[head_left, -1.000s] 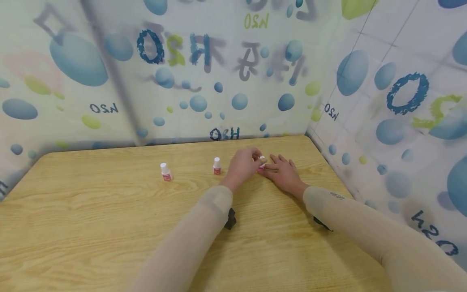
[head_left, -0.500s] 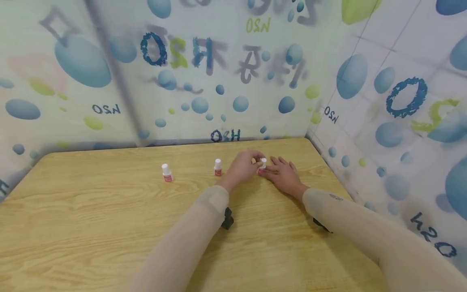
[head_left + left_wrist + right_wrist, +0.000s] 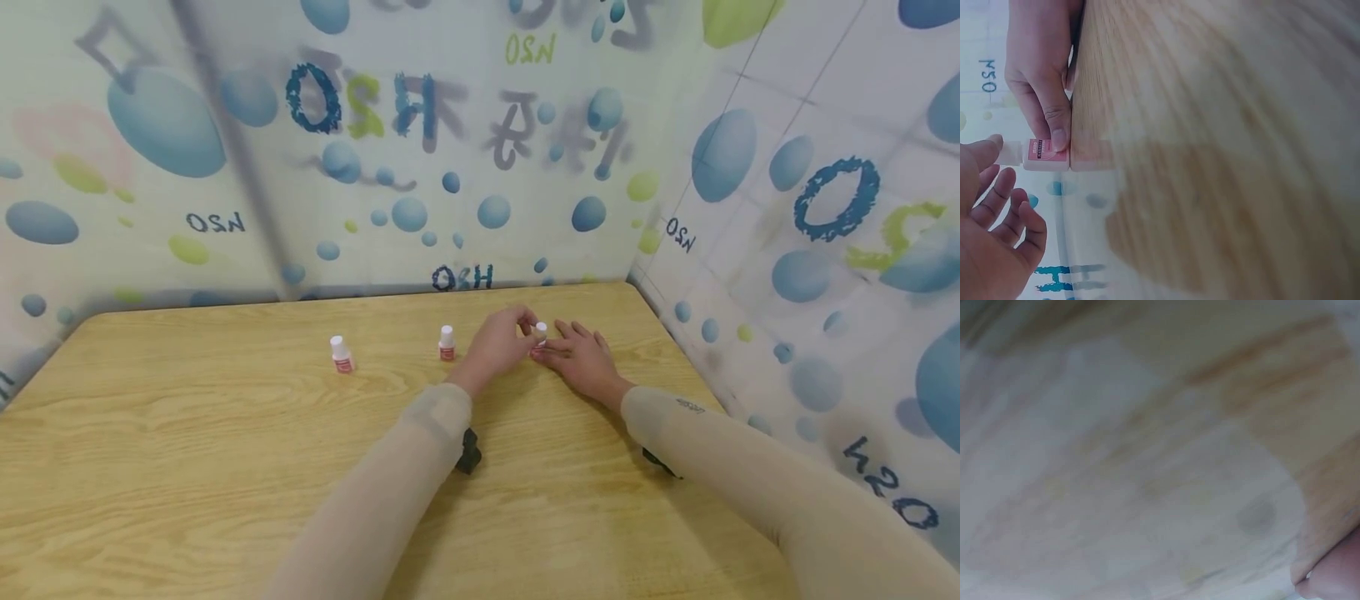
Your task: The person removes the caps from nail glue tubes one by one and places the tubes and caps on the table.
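A small white bottle with a pink label (image 3: 1046,164) stands on the table at the right in the head view. My left hand (image 3: 498,346) has its thumb and a finger at the white cap (image 3: 1010,153), its other fingers loosely bent below in the left wrist view. Thumb and forefinger of my right hand (image 3: 587,360) pinch the bottle low down, the thumb lying over the label, while the remaining fingers spread over the tabletop. Two similar bottles, a middle bottle (image 3: 447,343) and a left bottle (image 3: 342,355), stand upright with caps on.
The wooden table (image 3: 225,467) ends at a patterned curtain (image 3: 420,183) behind and a similarly printed wall panel (image 3: 795,250) on the right. A blurred tabletop fills most of the right wrist view, with part of a hand at its lower right corner.
My left fingers shift slightly about the cap, which shows more now than a second ago. My right hand stays put on the bottle, and the other two bottles have not moved.
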A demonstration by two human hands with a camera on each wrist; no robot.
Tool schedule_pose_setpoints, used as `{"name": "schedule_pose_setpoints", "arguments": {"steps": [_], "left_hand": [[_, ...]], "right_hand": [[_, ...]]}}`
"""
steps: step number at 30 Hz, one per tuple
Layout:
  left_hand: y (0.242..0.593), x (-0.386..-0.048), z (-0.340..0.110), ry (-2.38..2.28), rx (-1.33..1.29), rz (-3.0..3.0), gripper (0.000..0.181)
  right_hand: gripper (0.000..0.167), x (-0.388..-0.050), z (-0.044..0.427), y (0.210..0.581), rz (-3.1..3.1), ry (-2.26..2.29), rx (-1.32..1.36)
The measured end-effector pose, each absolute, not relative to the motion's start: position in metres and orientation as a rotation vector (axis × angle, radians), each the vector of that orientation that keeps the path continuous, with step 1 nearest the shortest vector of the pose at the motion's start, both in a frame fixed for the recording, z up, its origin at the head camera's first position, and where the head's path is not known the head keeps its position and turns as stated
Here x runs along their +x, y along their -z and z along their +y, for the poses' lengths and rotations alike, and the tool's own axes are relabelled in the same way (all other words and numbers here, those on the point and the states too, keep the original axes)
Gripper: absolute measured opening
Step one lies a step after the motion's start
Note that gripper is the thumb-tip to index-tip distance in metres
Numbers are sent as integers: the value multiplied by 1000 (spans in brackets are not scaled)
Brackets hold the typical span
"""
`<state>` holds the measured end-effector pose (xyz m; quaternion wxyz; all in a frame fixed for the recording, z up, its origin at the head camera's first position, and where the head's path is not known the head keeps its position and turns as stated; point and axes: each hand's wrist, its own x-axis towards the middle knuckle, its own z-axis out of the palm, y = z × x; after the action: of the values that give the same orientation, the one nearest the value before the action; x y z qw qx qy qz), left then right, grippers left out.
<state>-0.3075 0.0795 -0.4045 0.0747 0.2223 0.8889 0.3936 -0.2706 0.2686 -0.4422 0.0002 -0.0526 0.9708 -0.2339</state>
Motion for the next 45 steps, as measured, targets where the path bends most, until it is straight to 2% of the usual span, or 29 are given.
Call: {"name": "schedule_pose_setpoints", "arguments": {"steps": [7, 21, 30, 45], "left_hand": [[406, -308, 80, -1304, 723, 2589, 31], [407, -305, 79, -1306, 661, 2613, 17], [406, -307, 78, -1268, 783, 2578, 32], [408, -306, 80, -1211, 690, 2649, 22]], "right_hand": [[48, -272, 270, 442, 3055, 747, -159], [46, -272, 270, 445, 3056, 771, -180], [47, -270, 268, 444, 3058, 755, -156], [44, -268, 268, 441, 3063, 770, -171]]}}
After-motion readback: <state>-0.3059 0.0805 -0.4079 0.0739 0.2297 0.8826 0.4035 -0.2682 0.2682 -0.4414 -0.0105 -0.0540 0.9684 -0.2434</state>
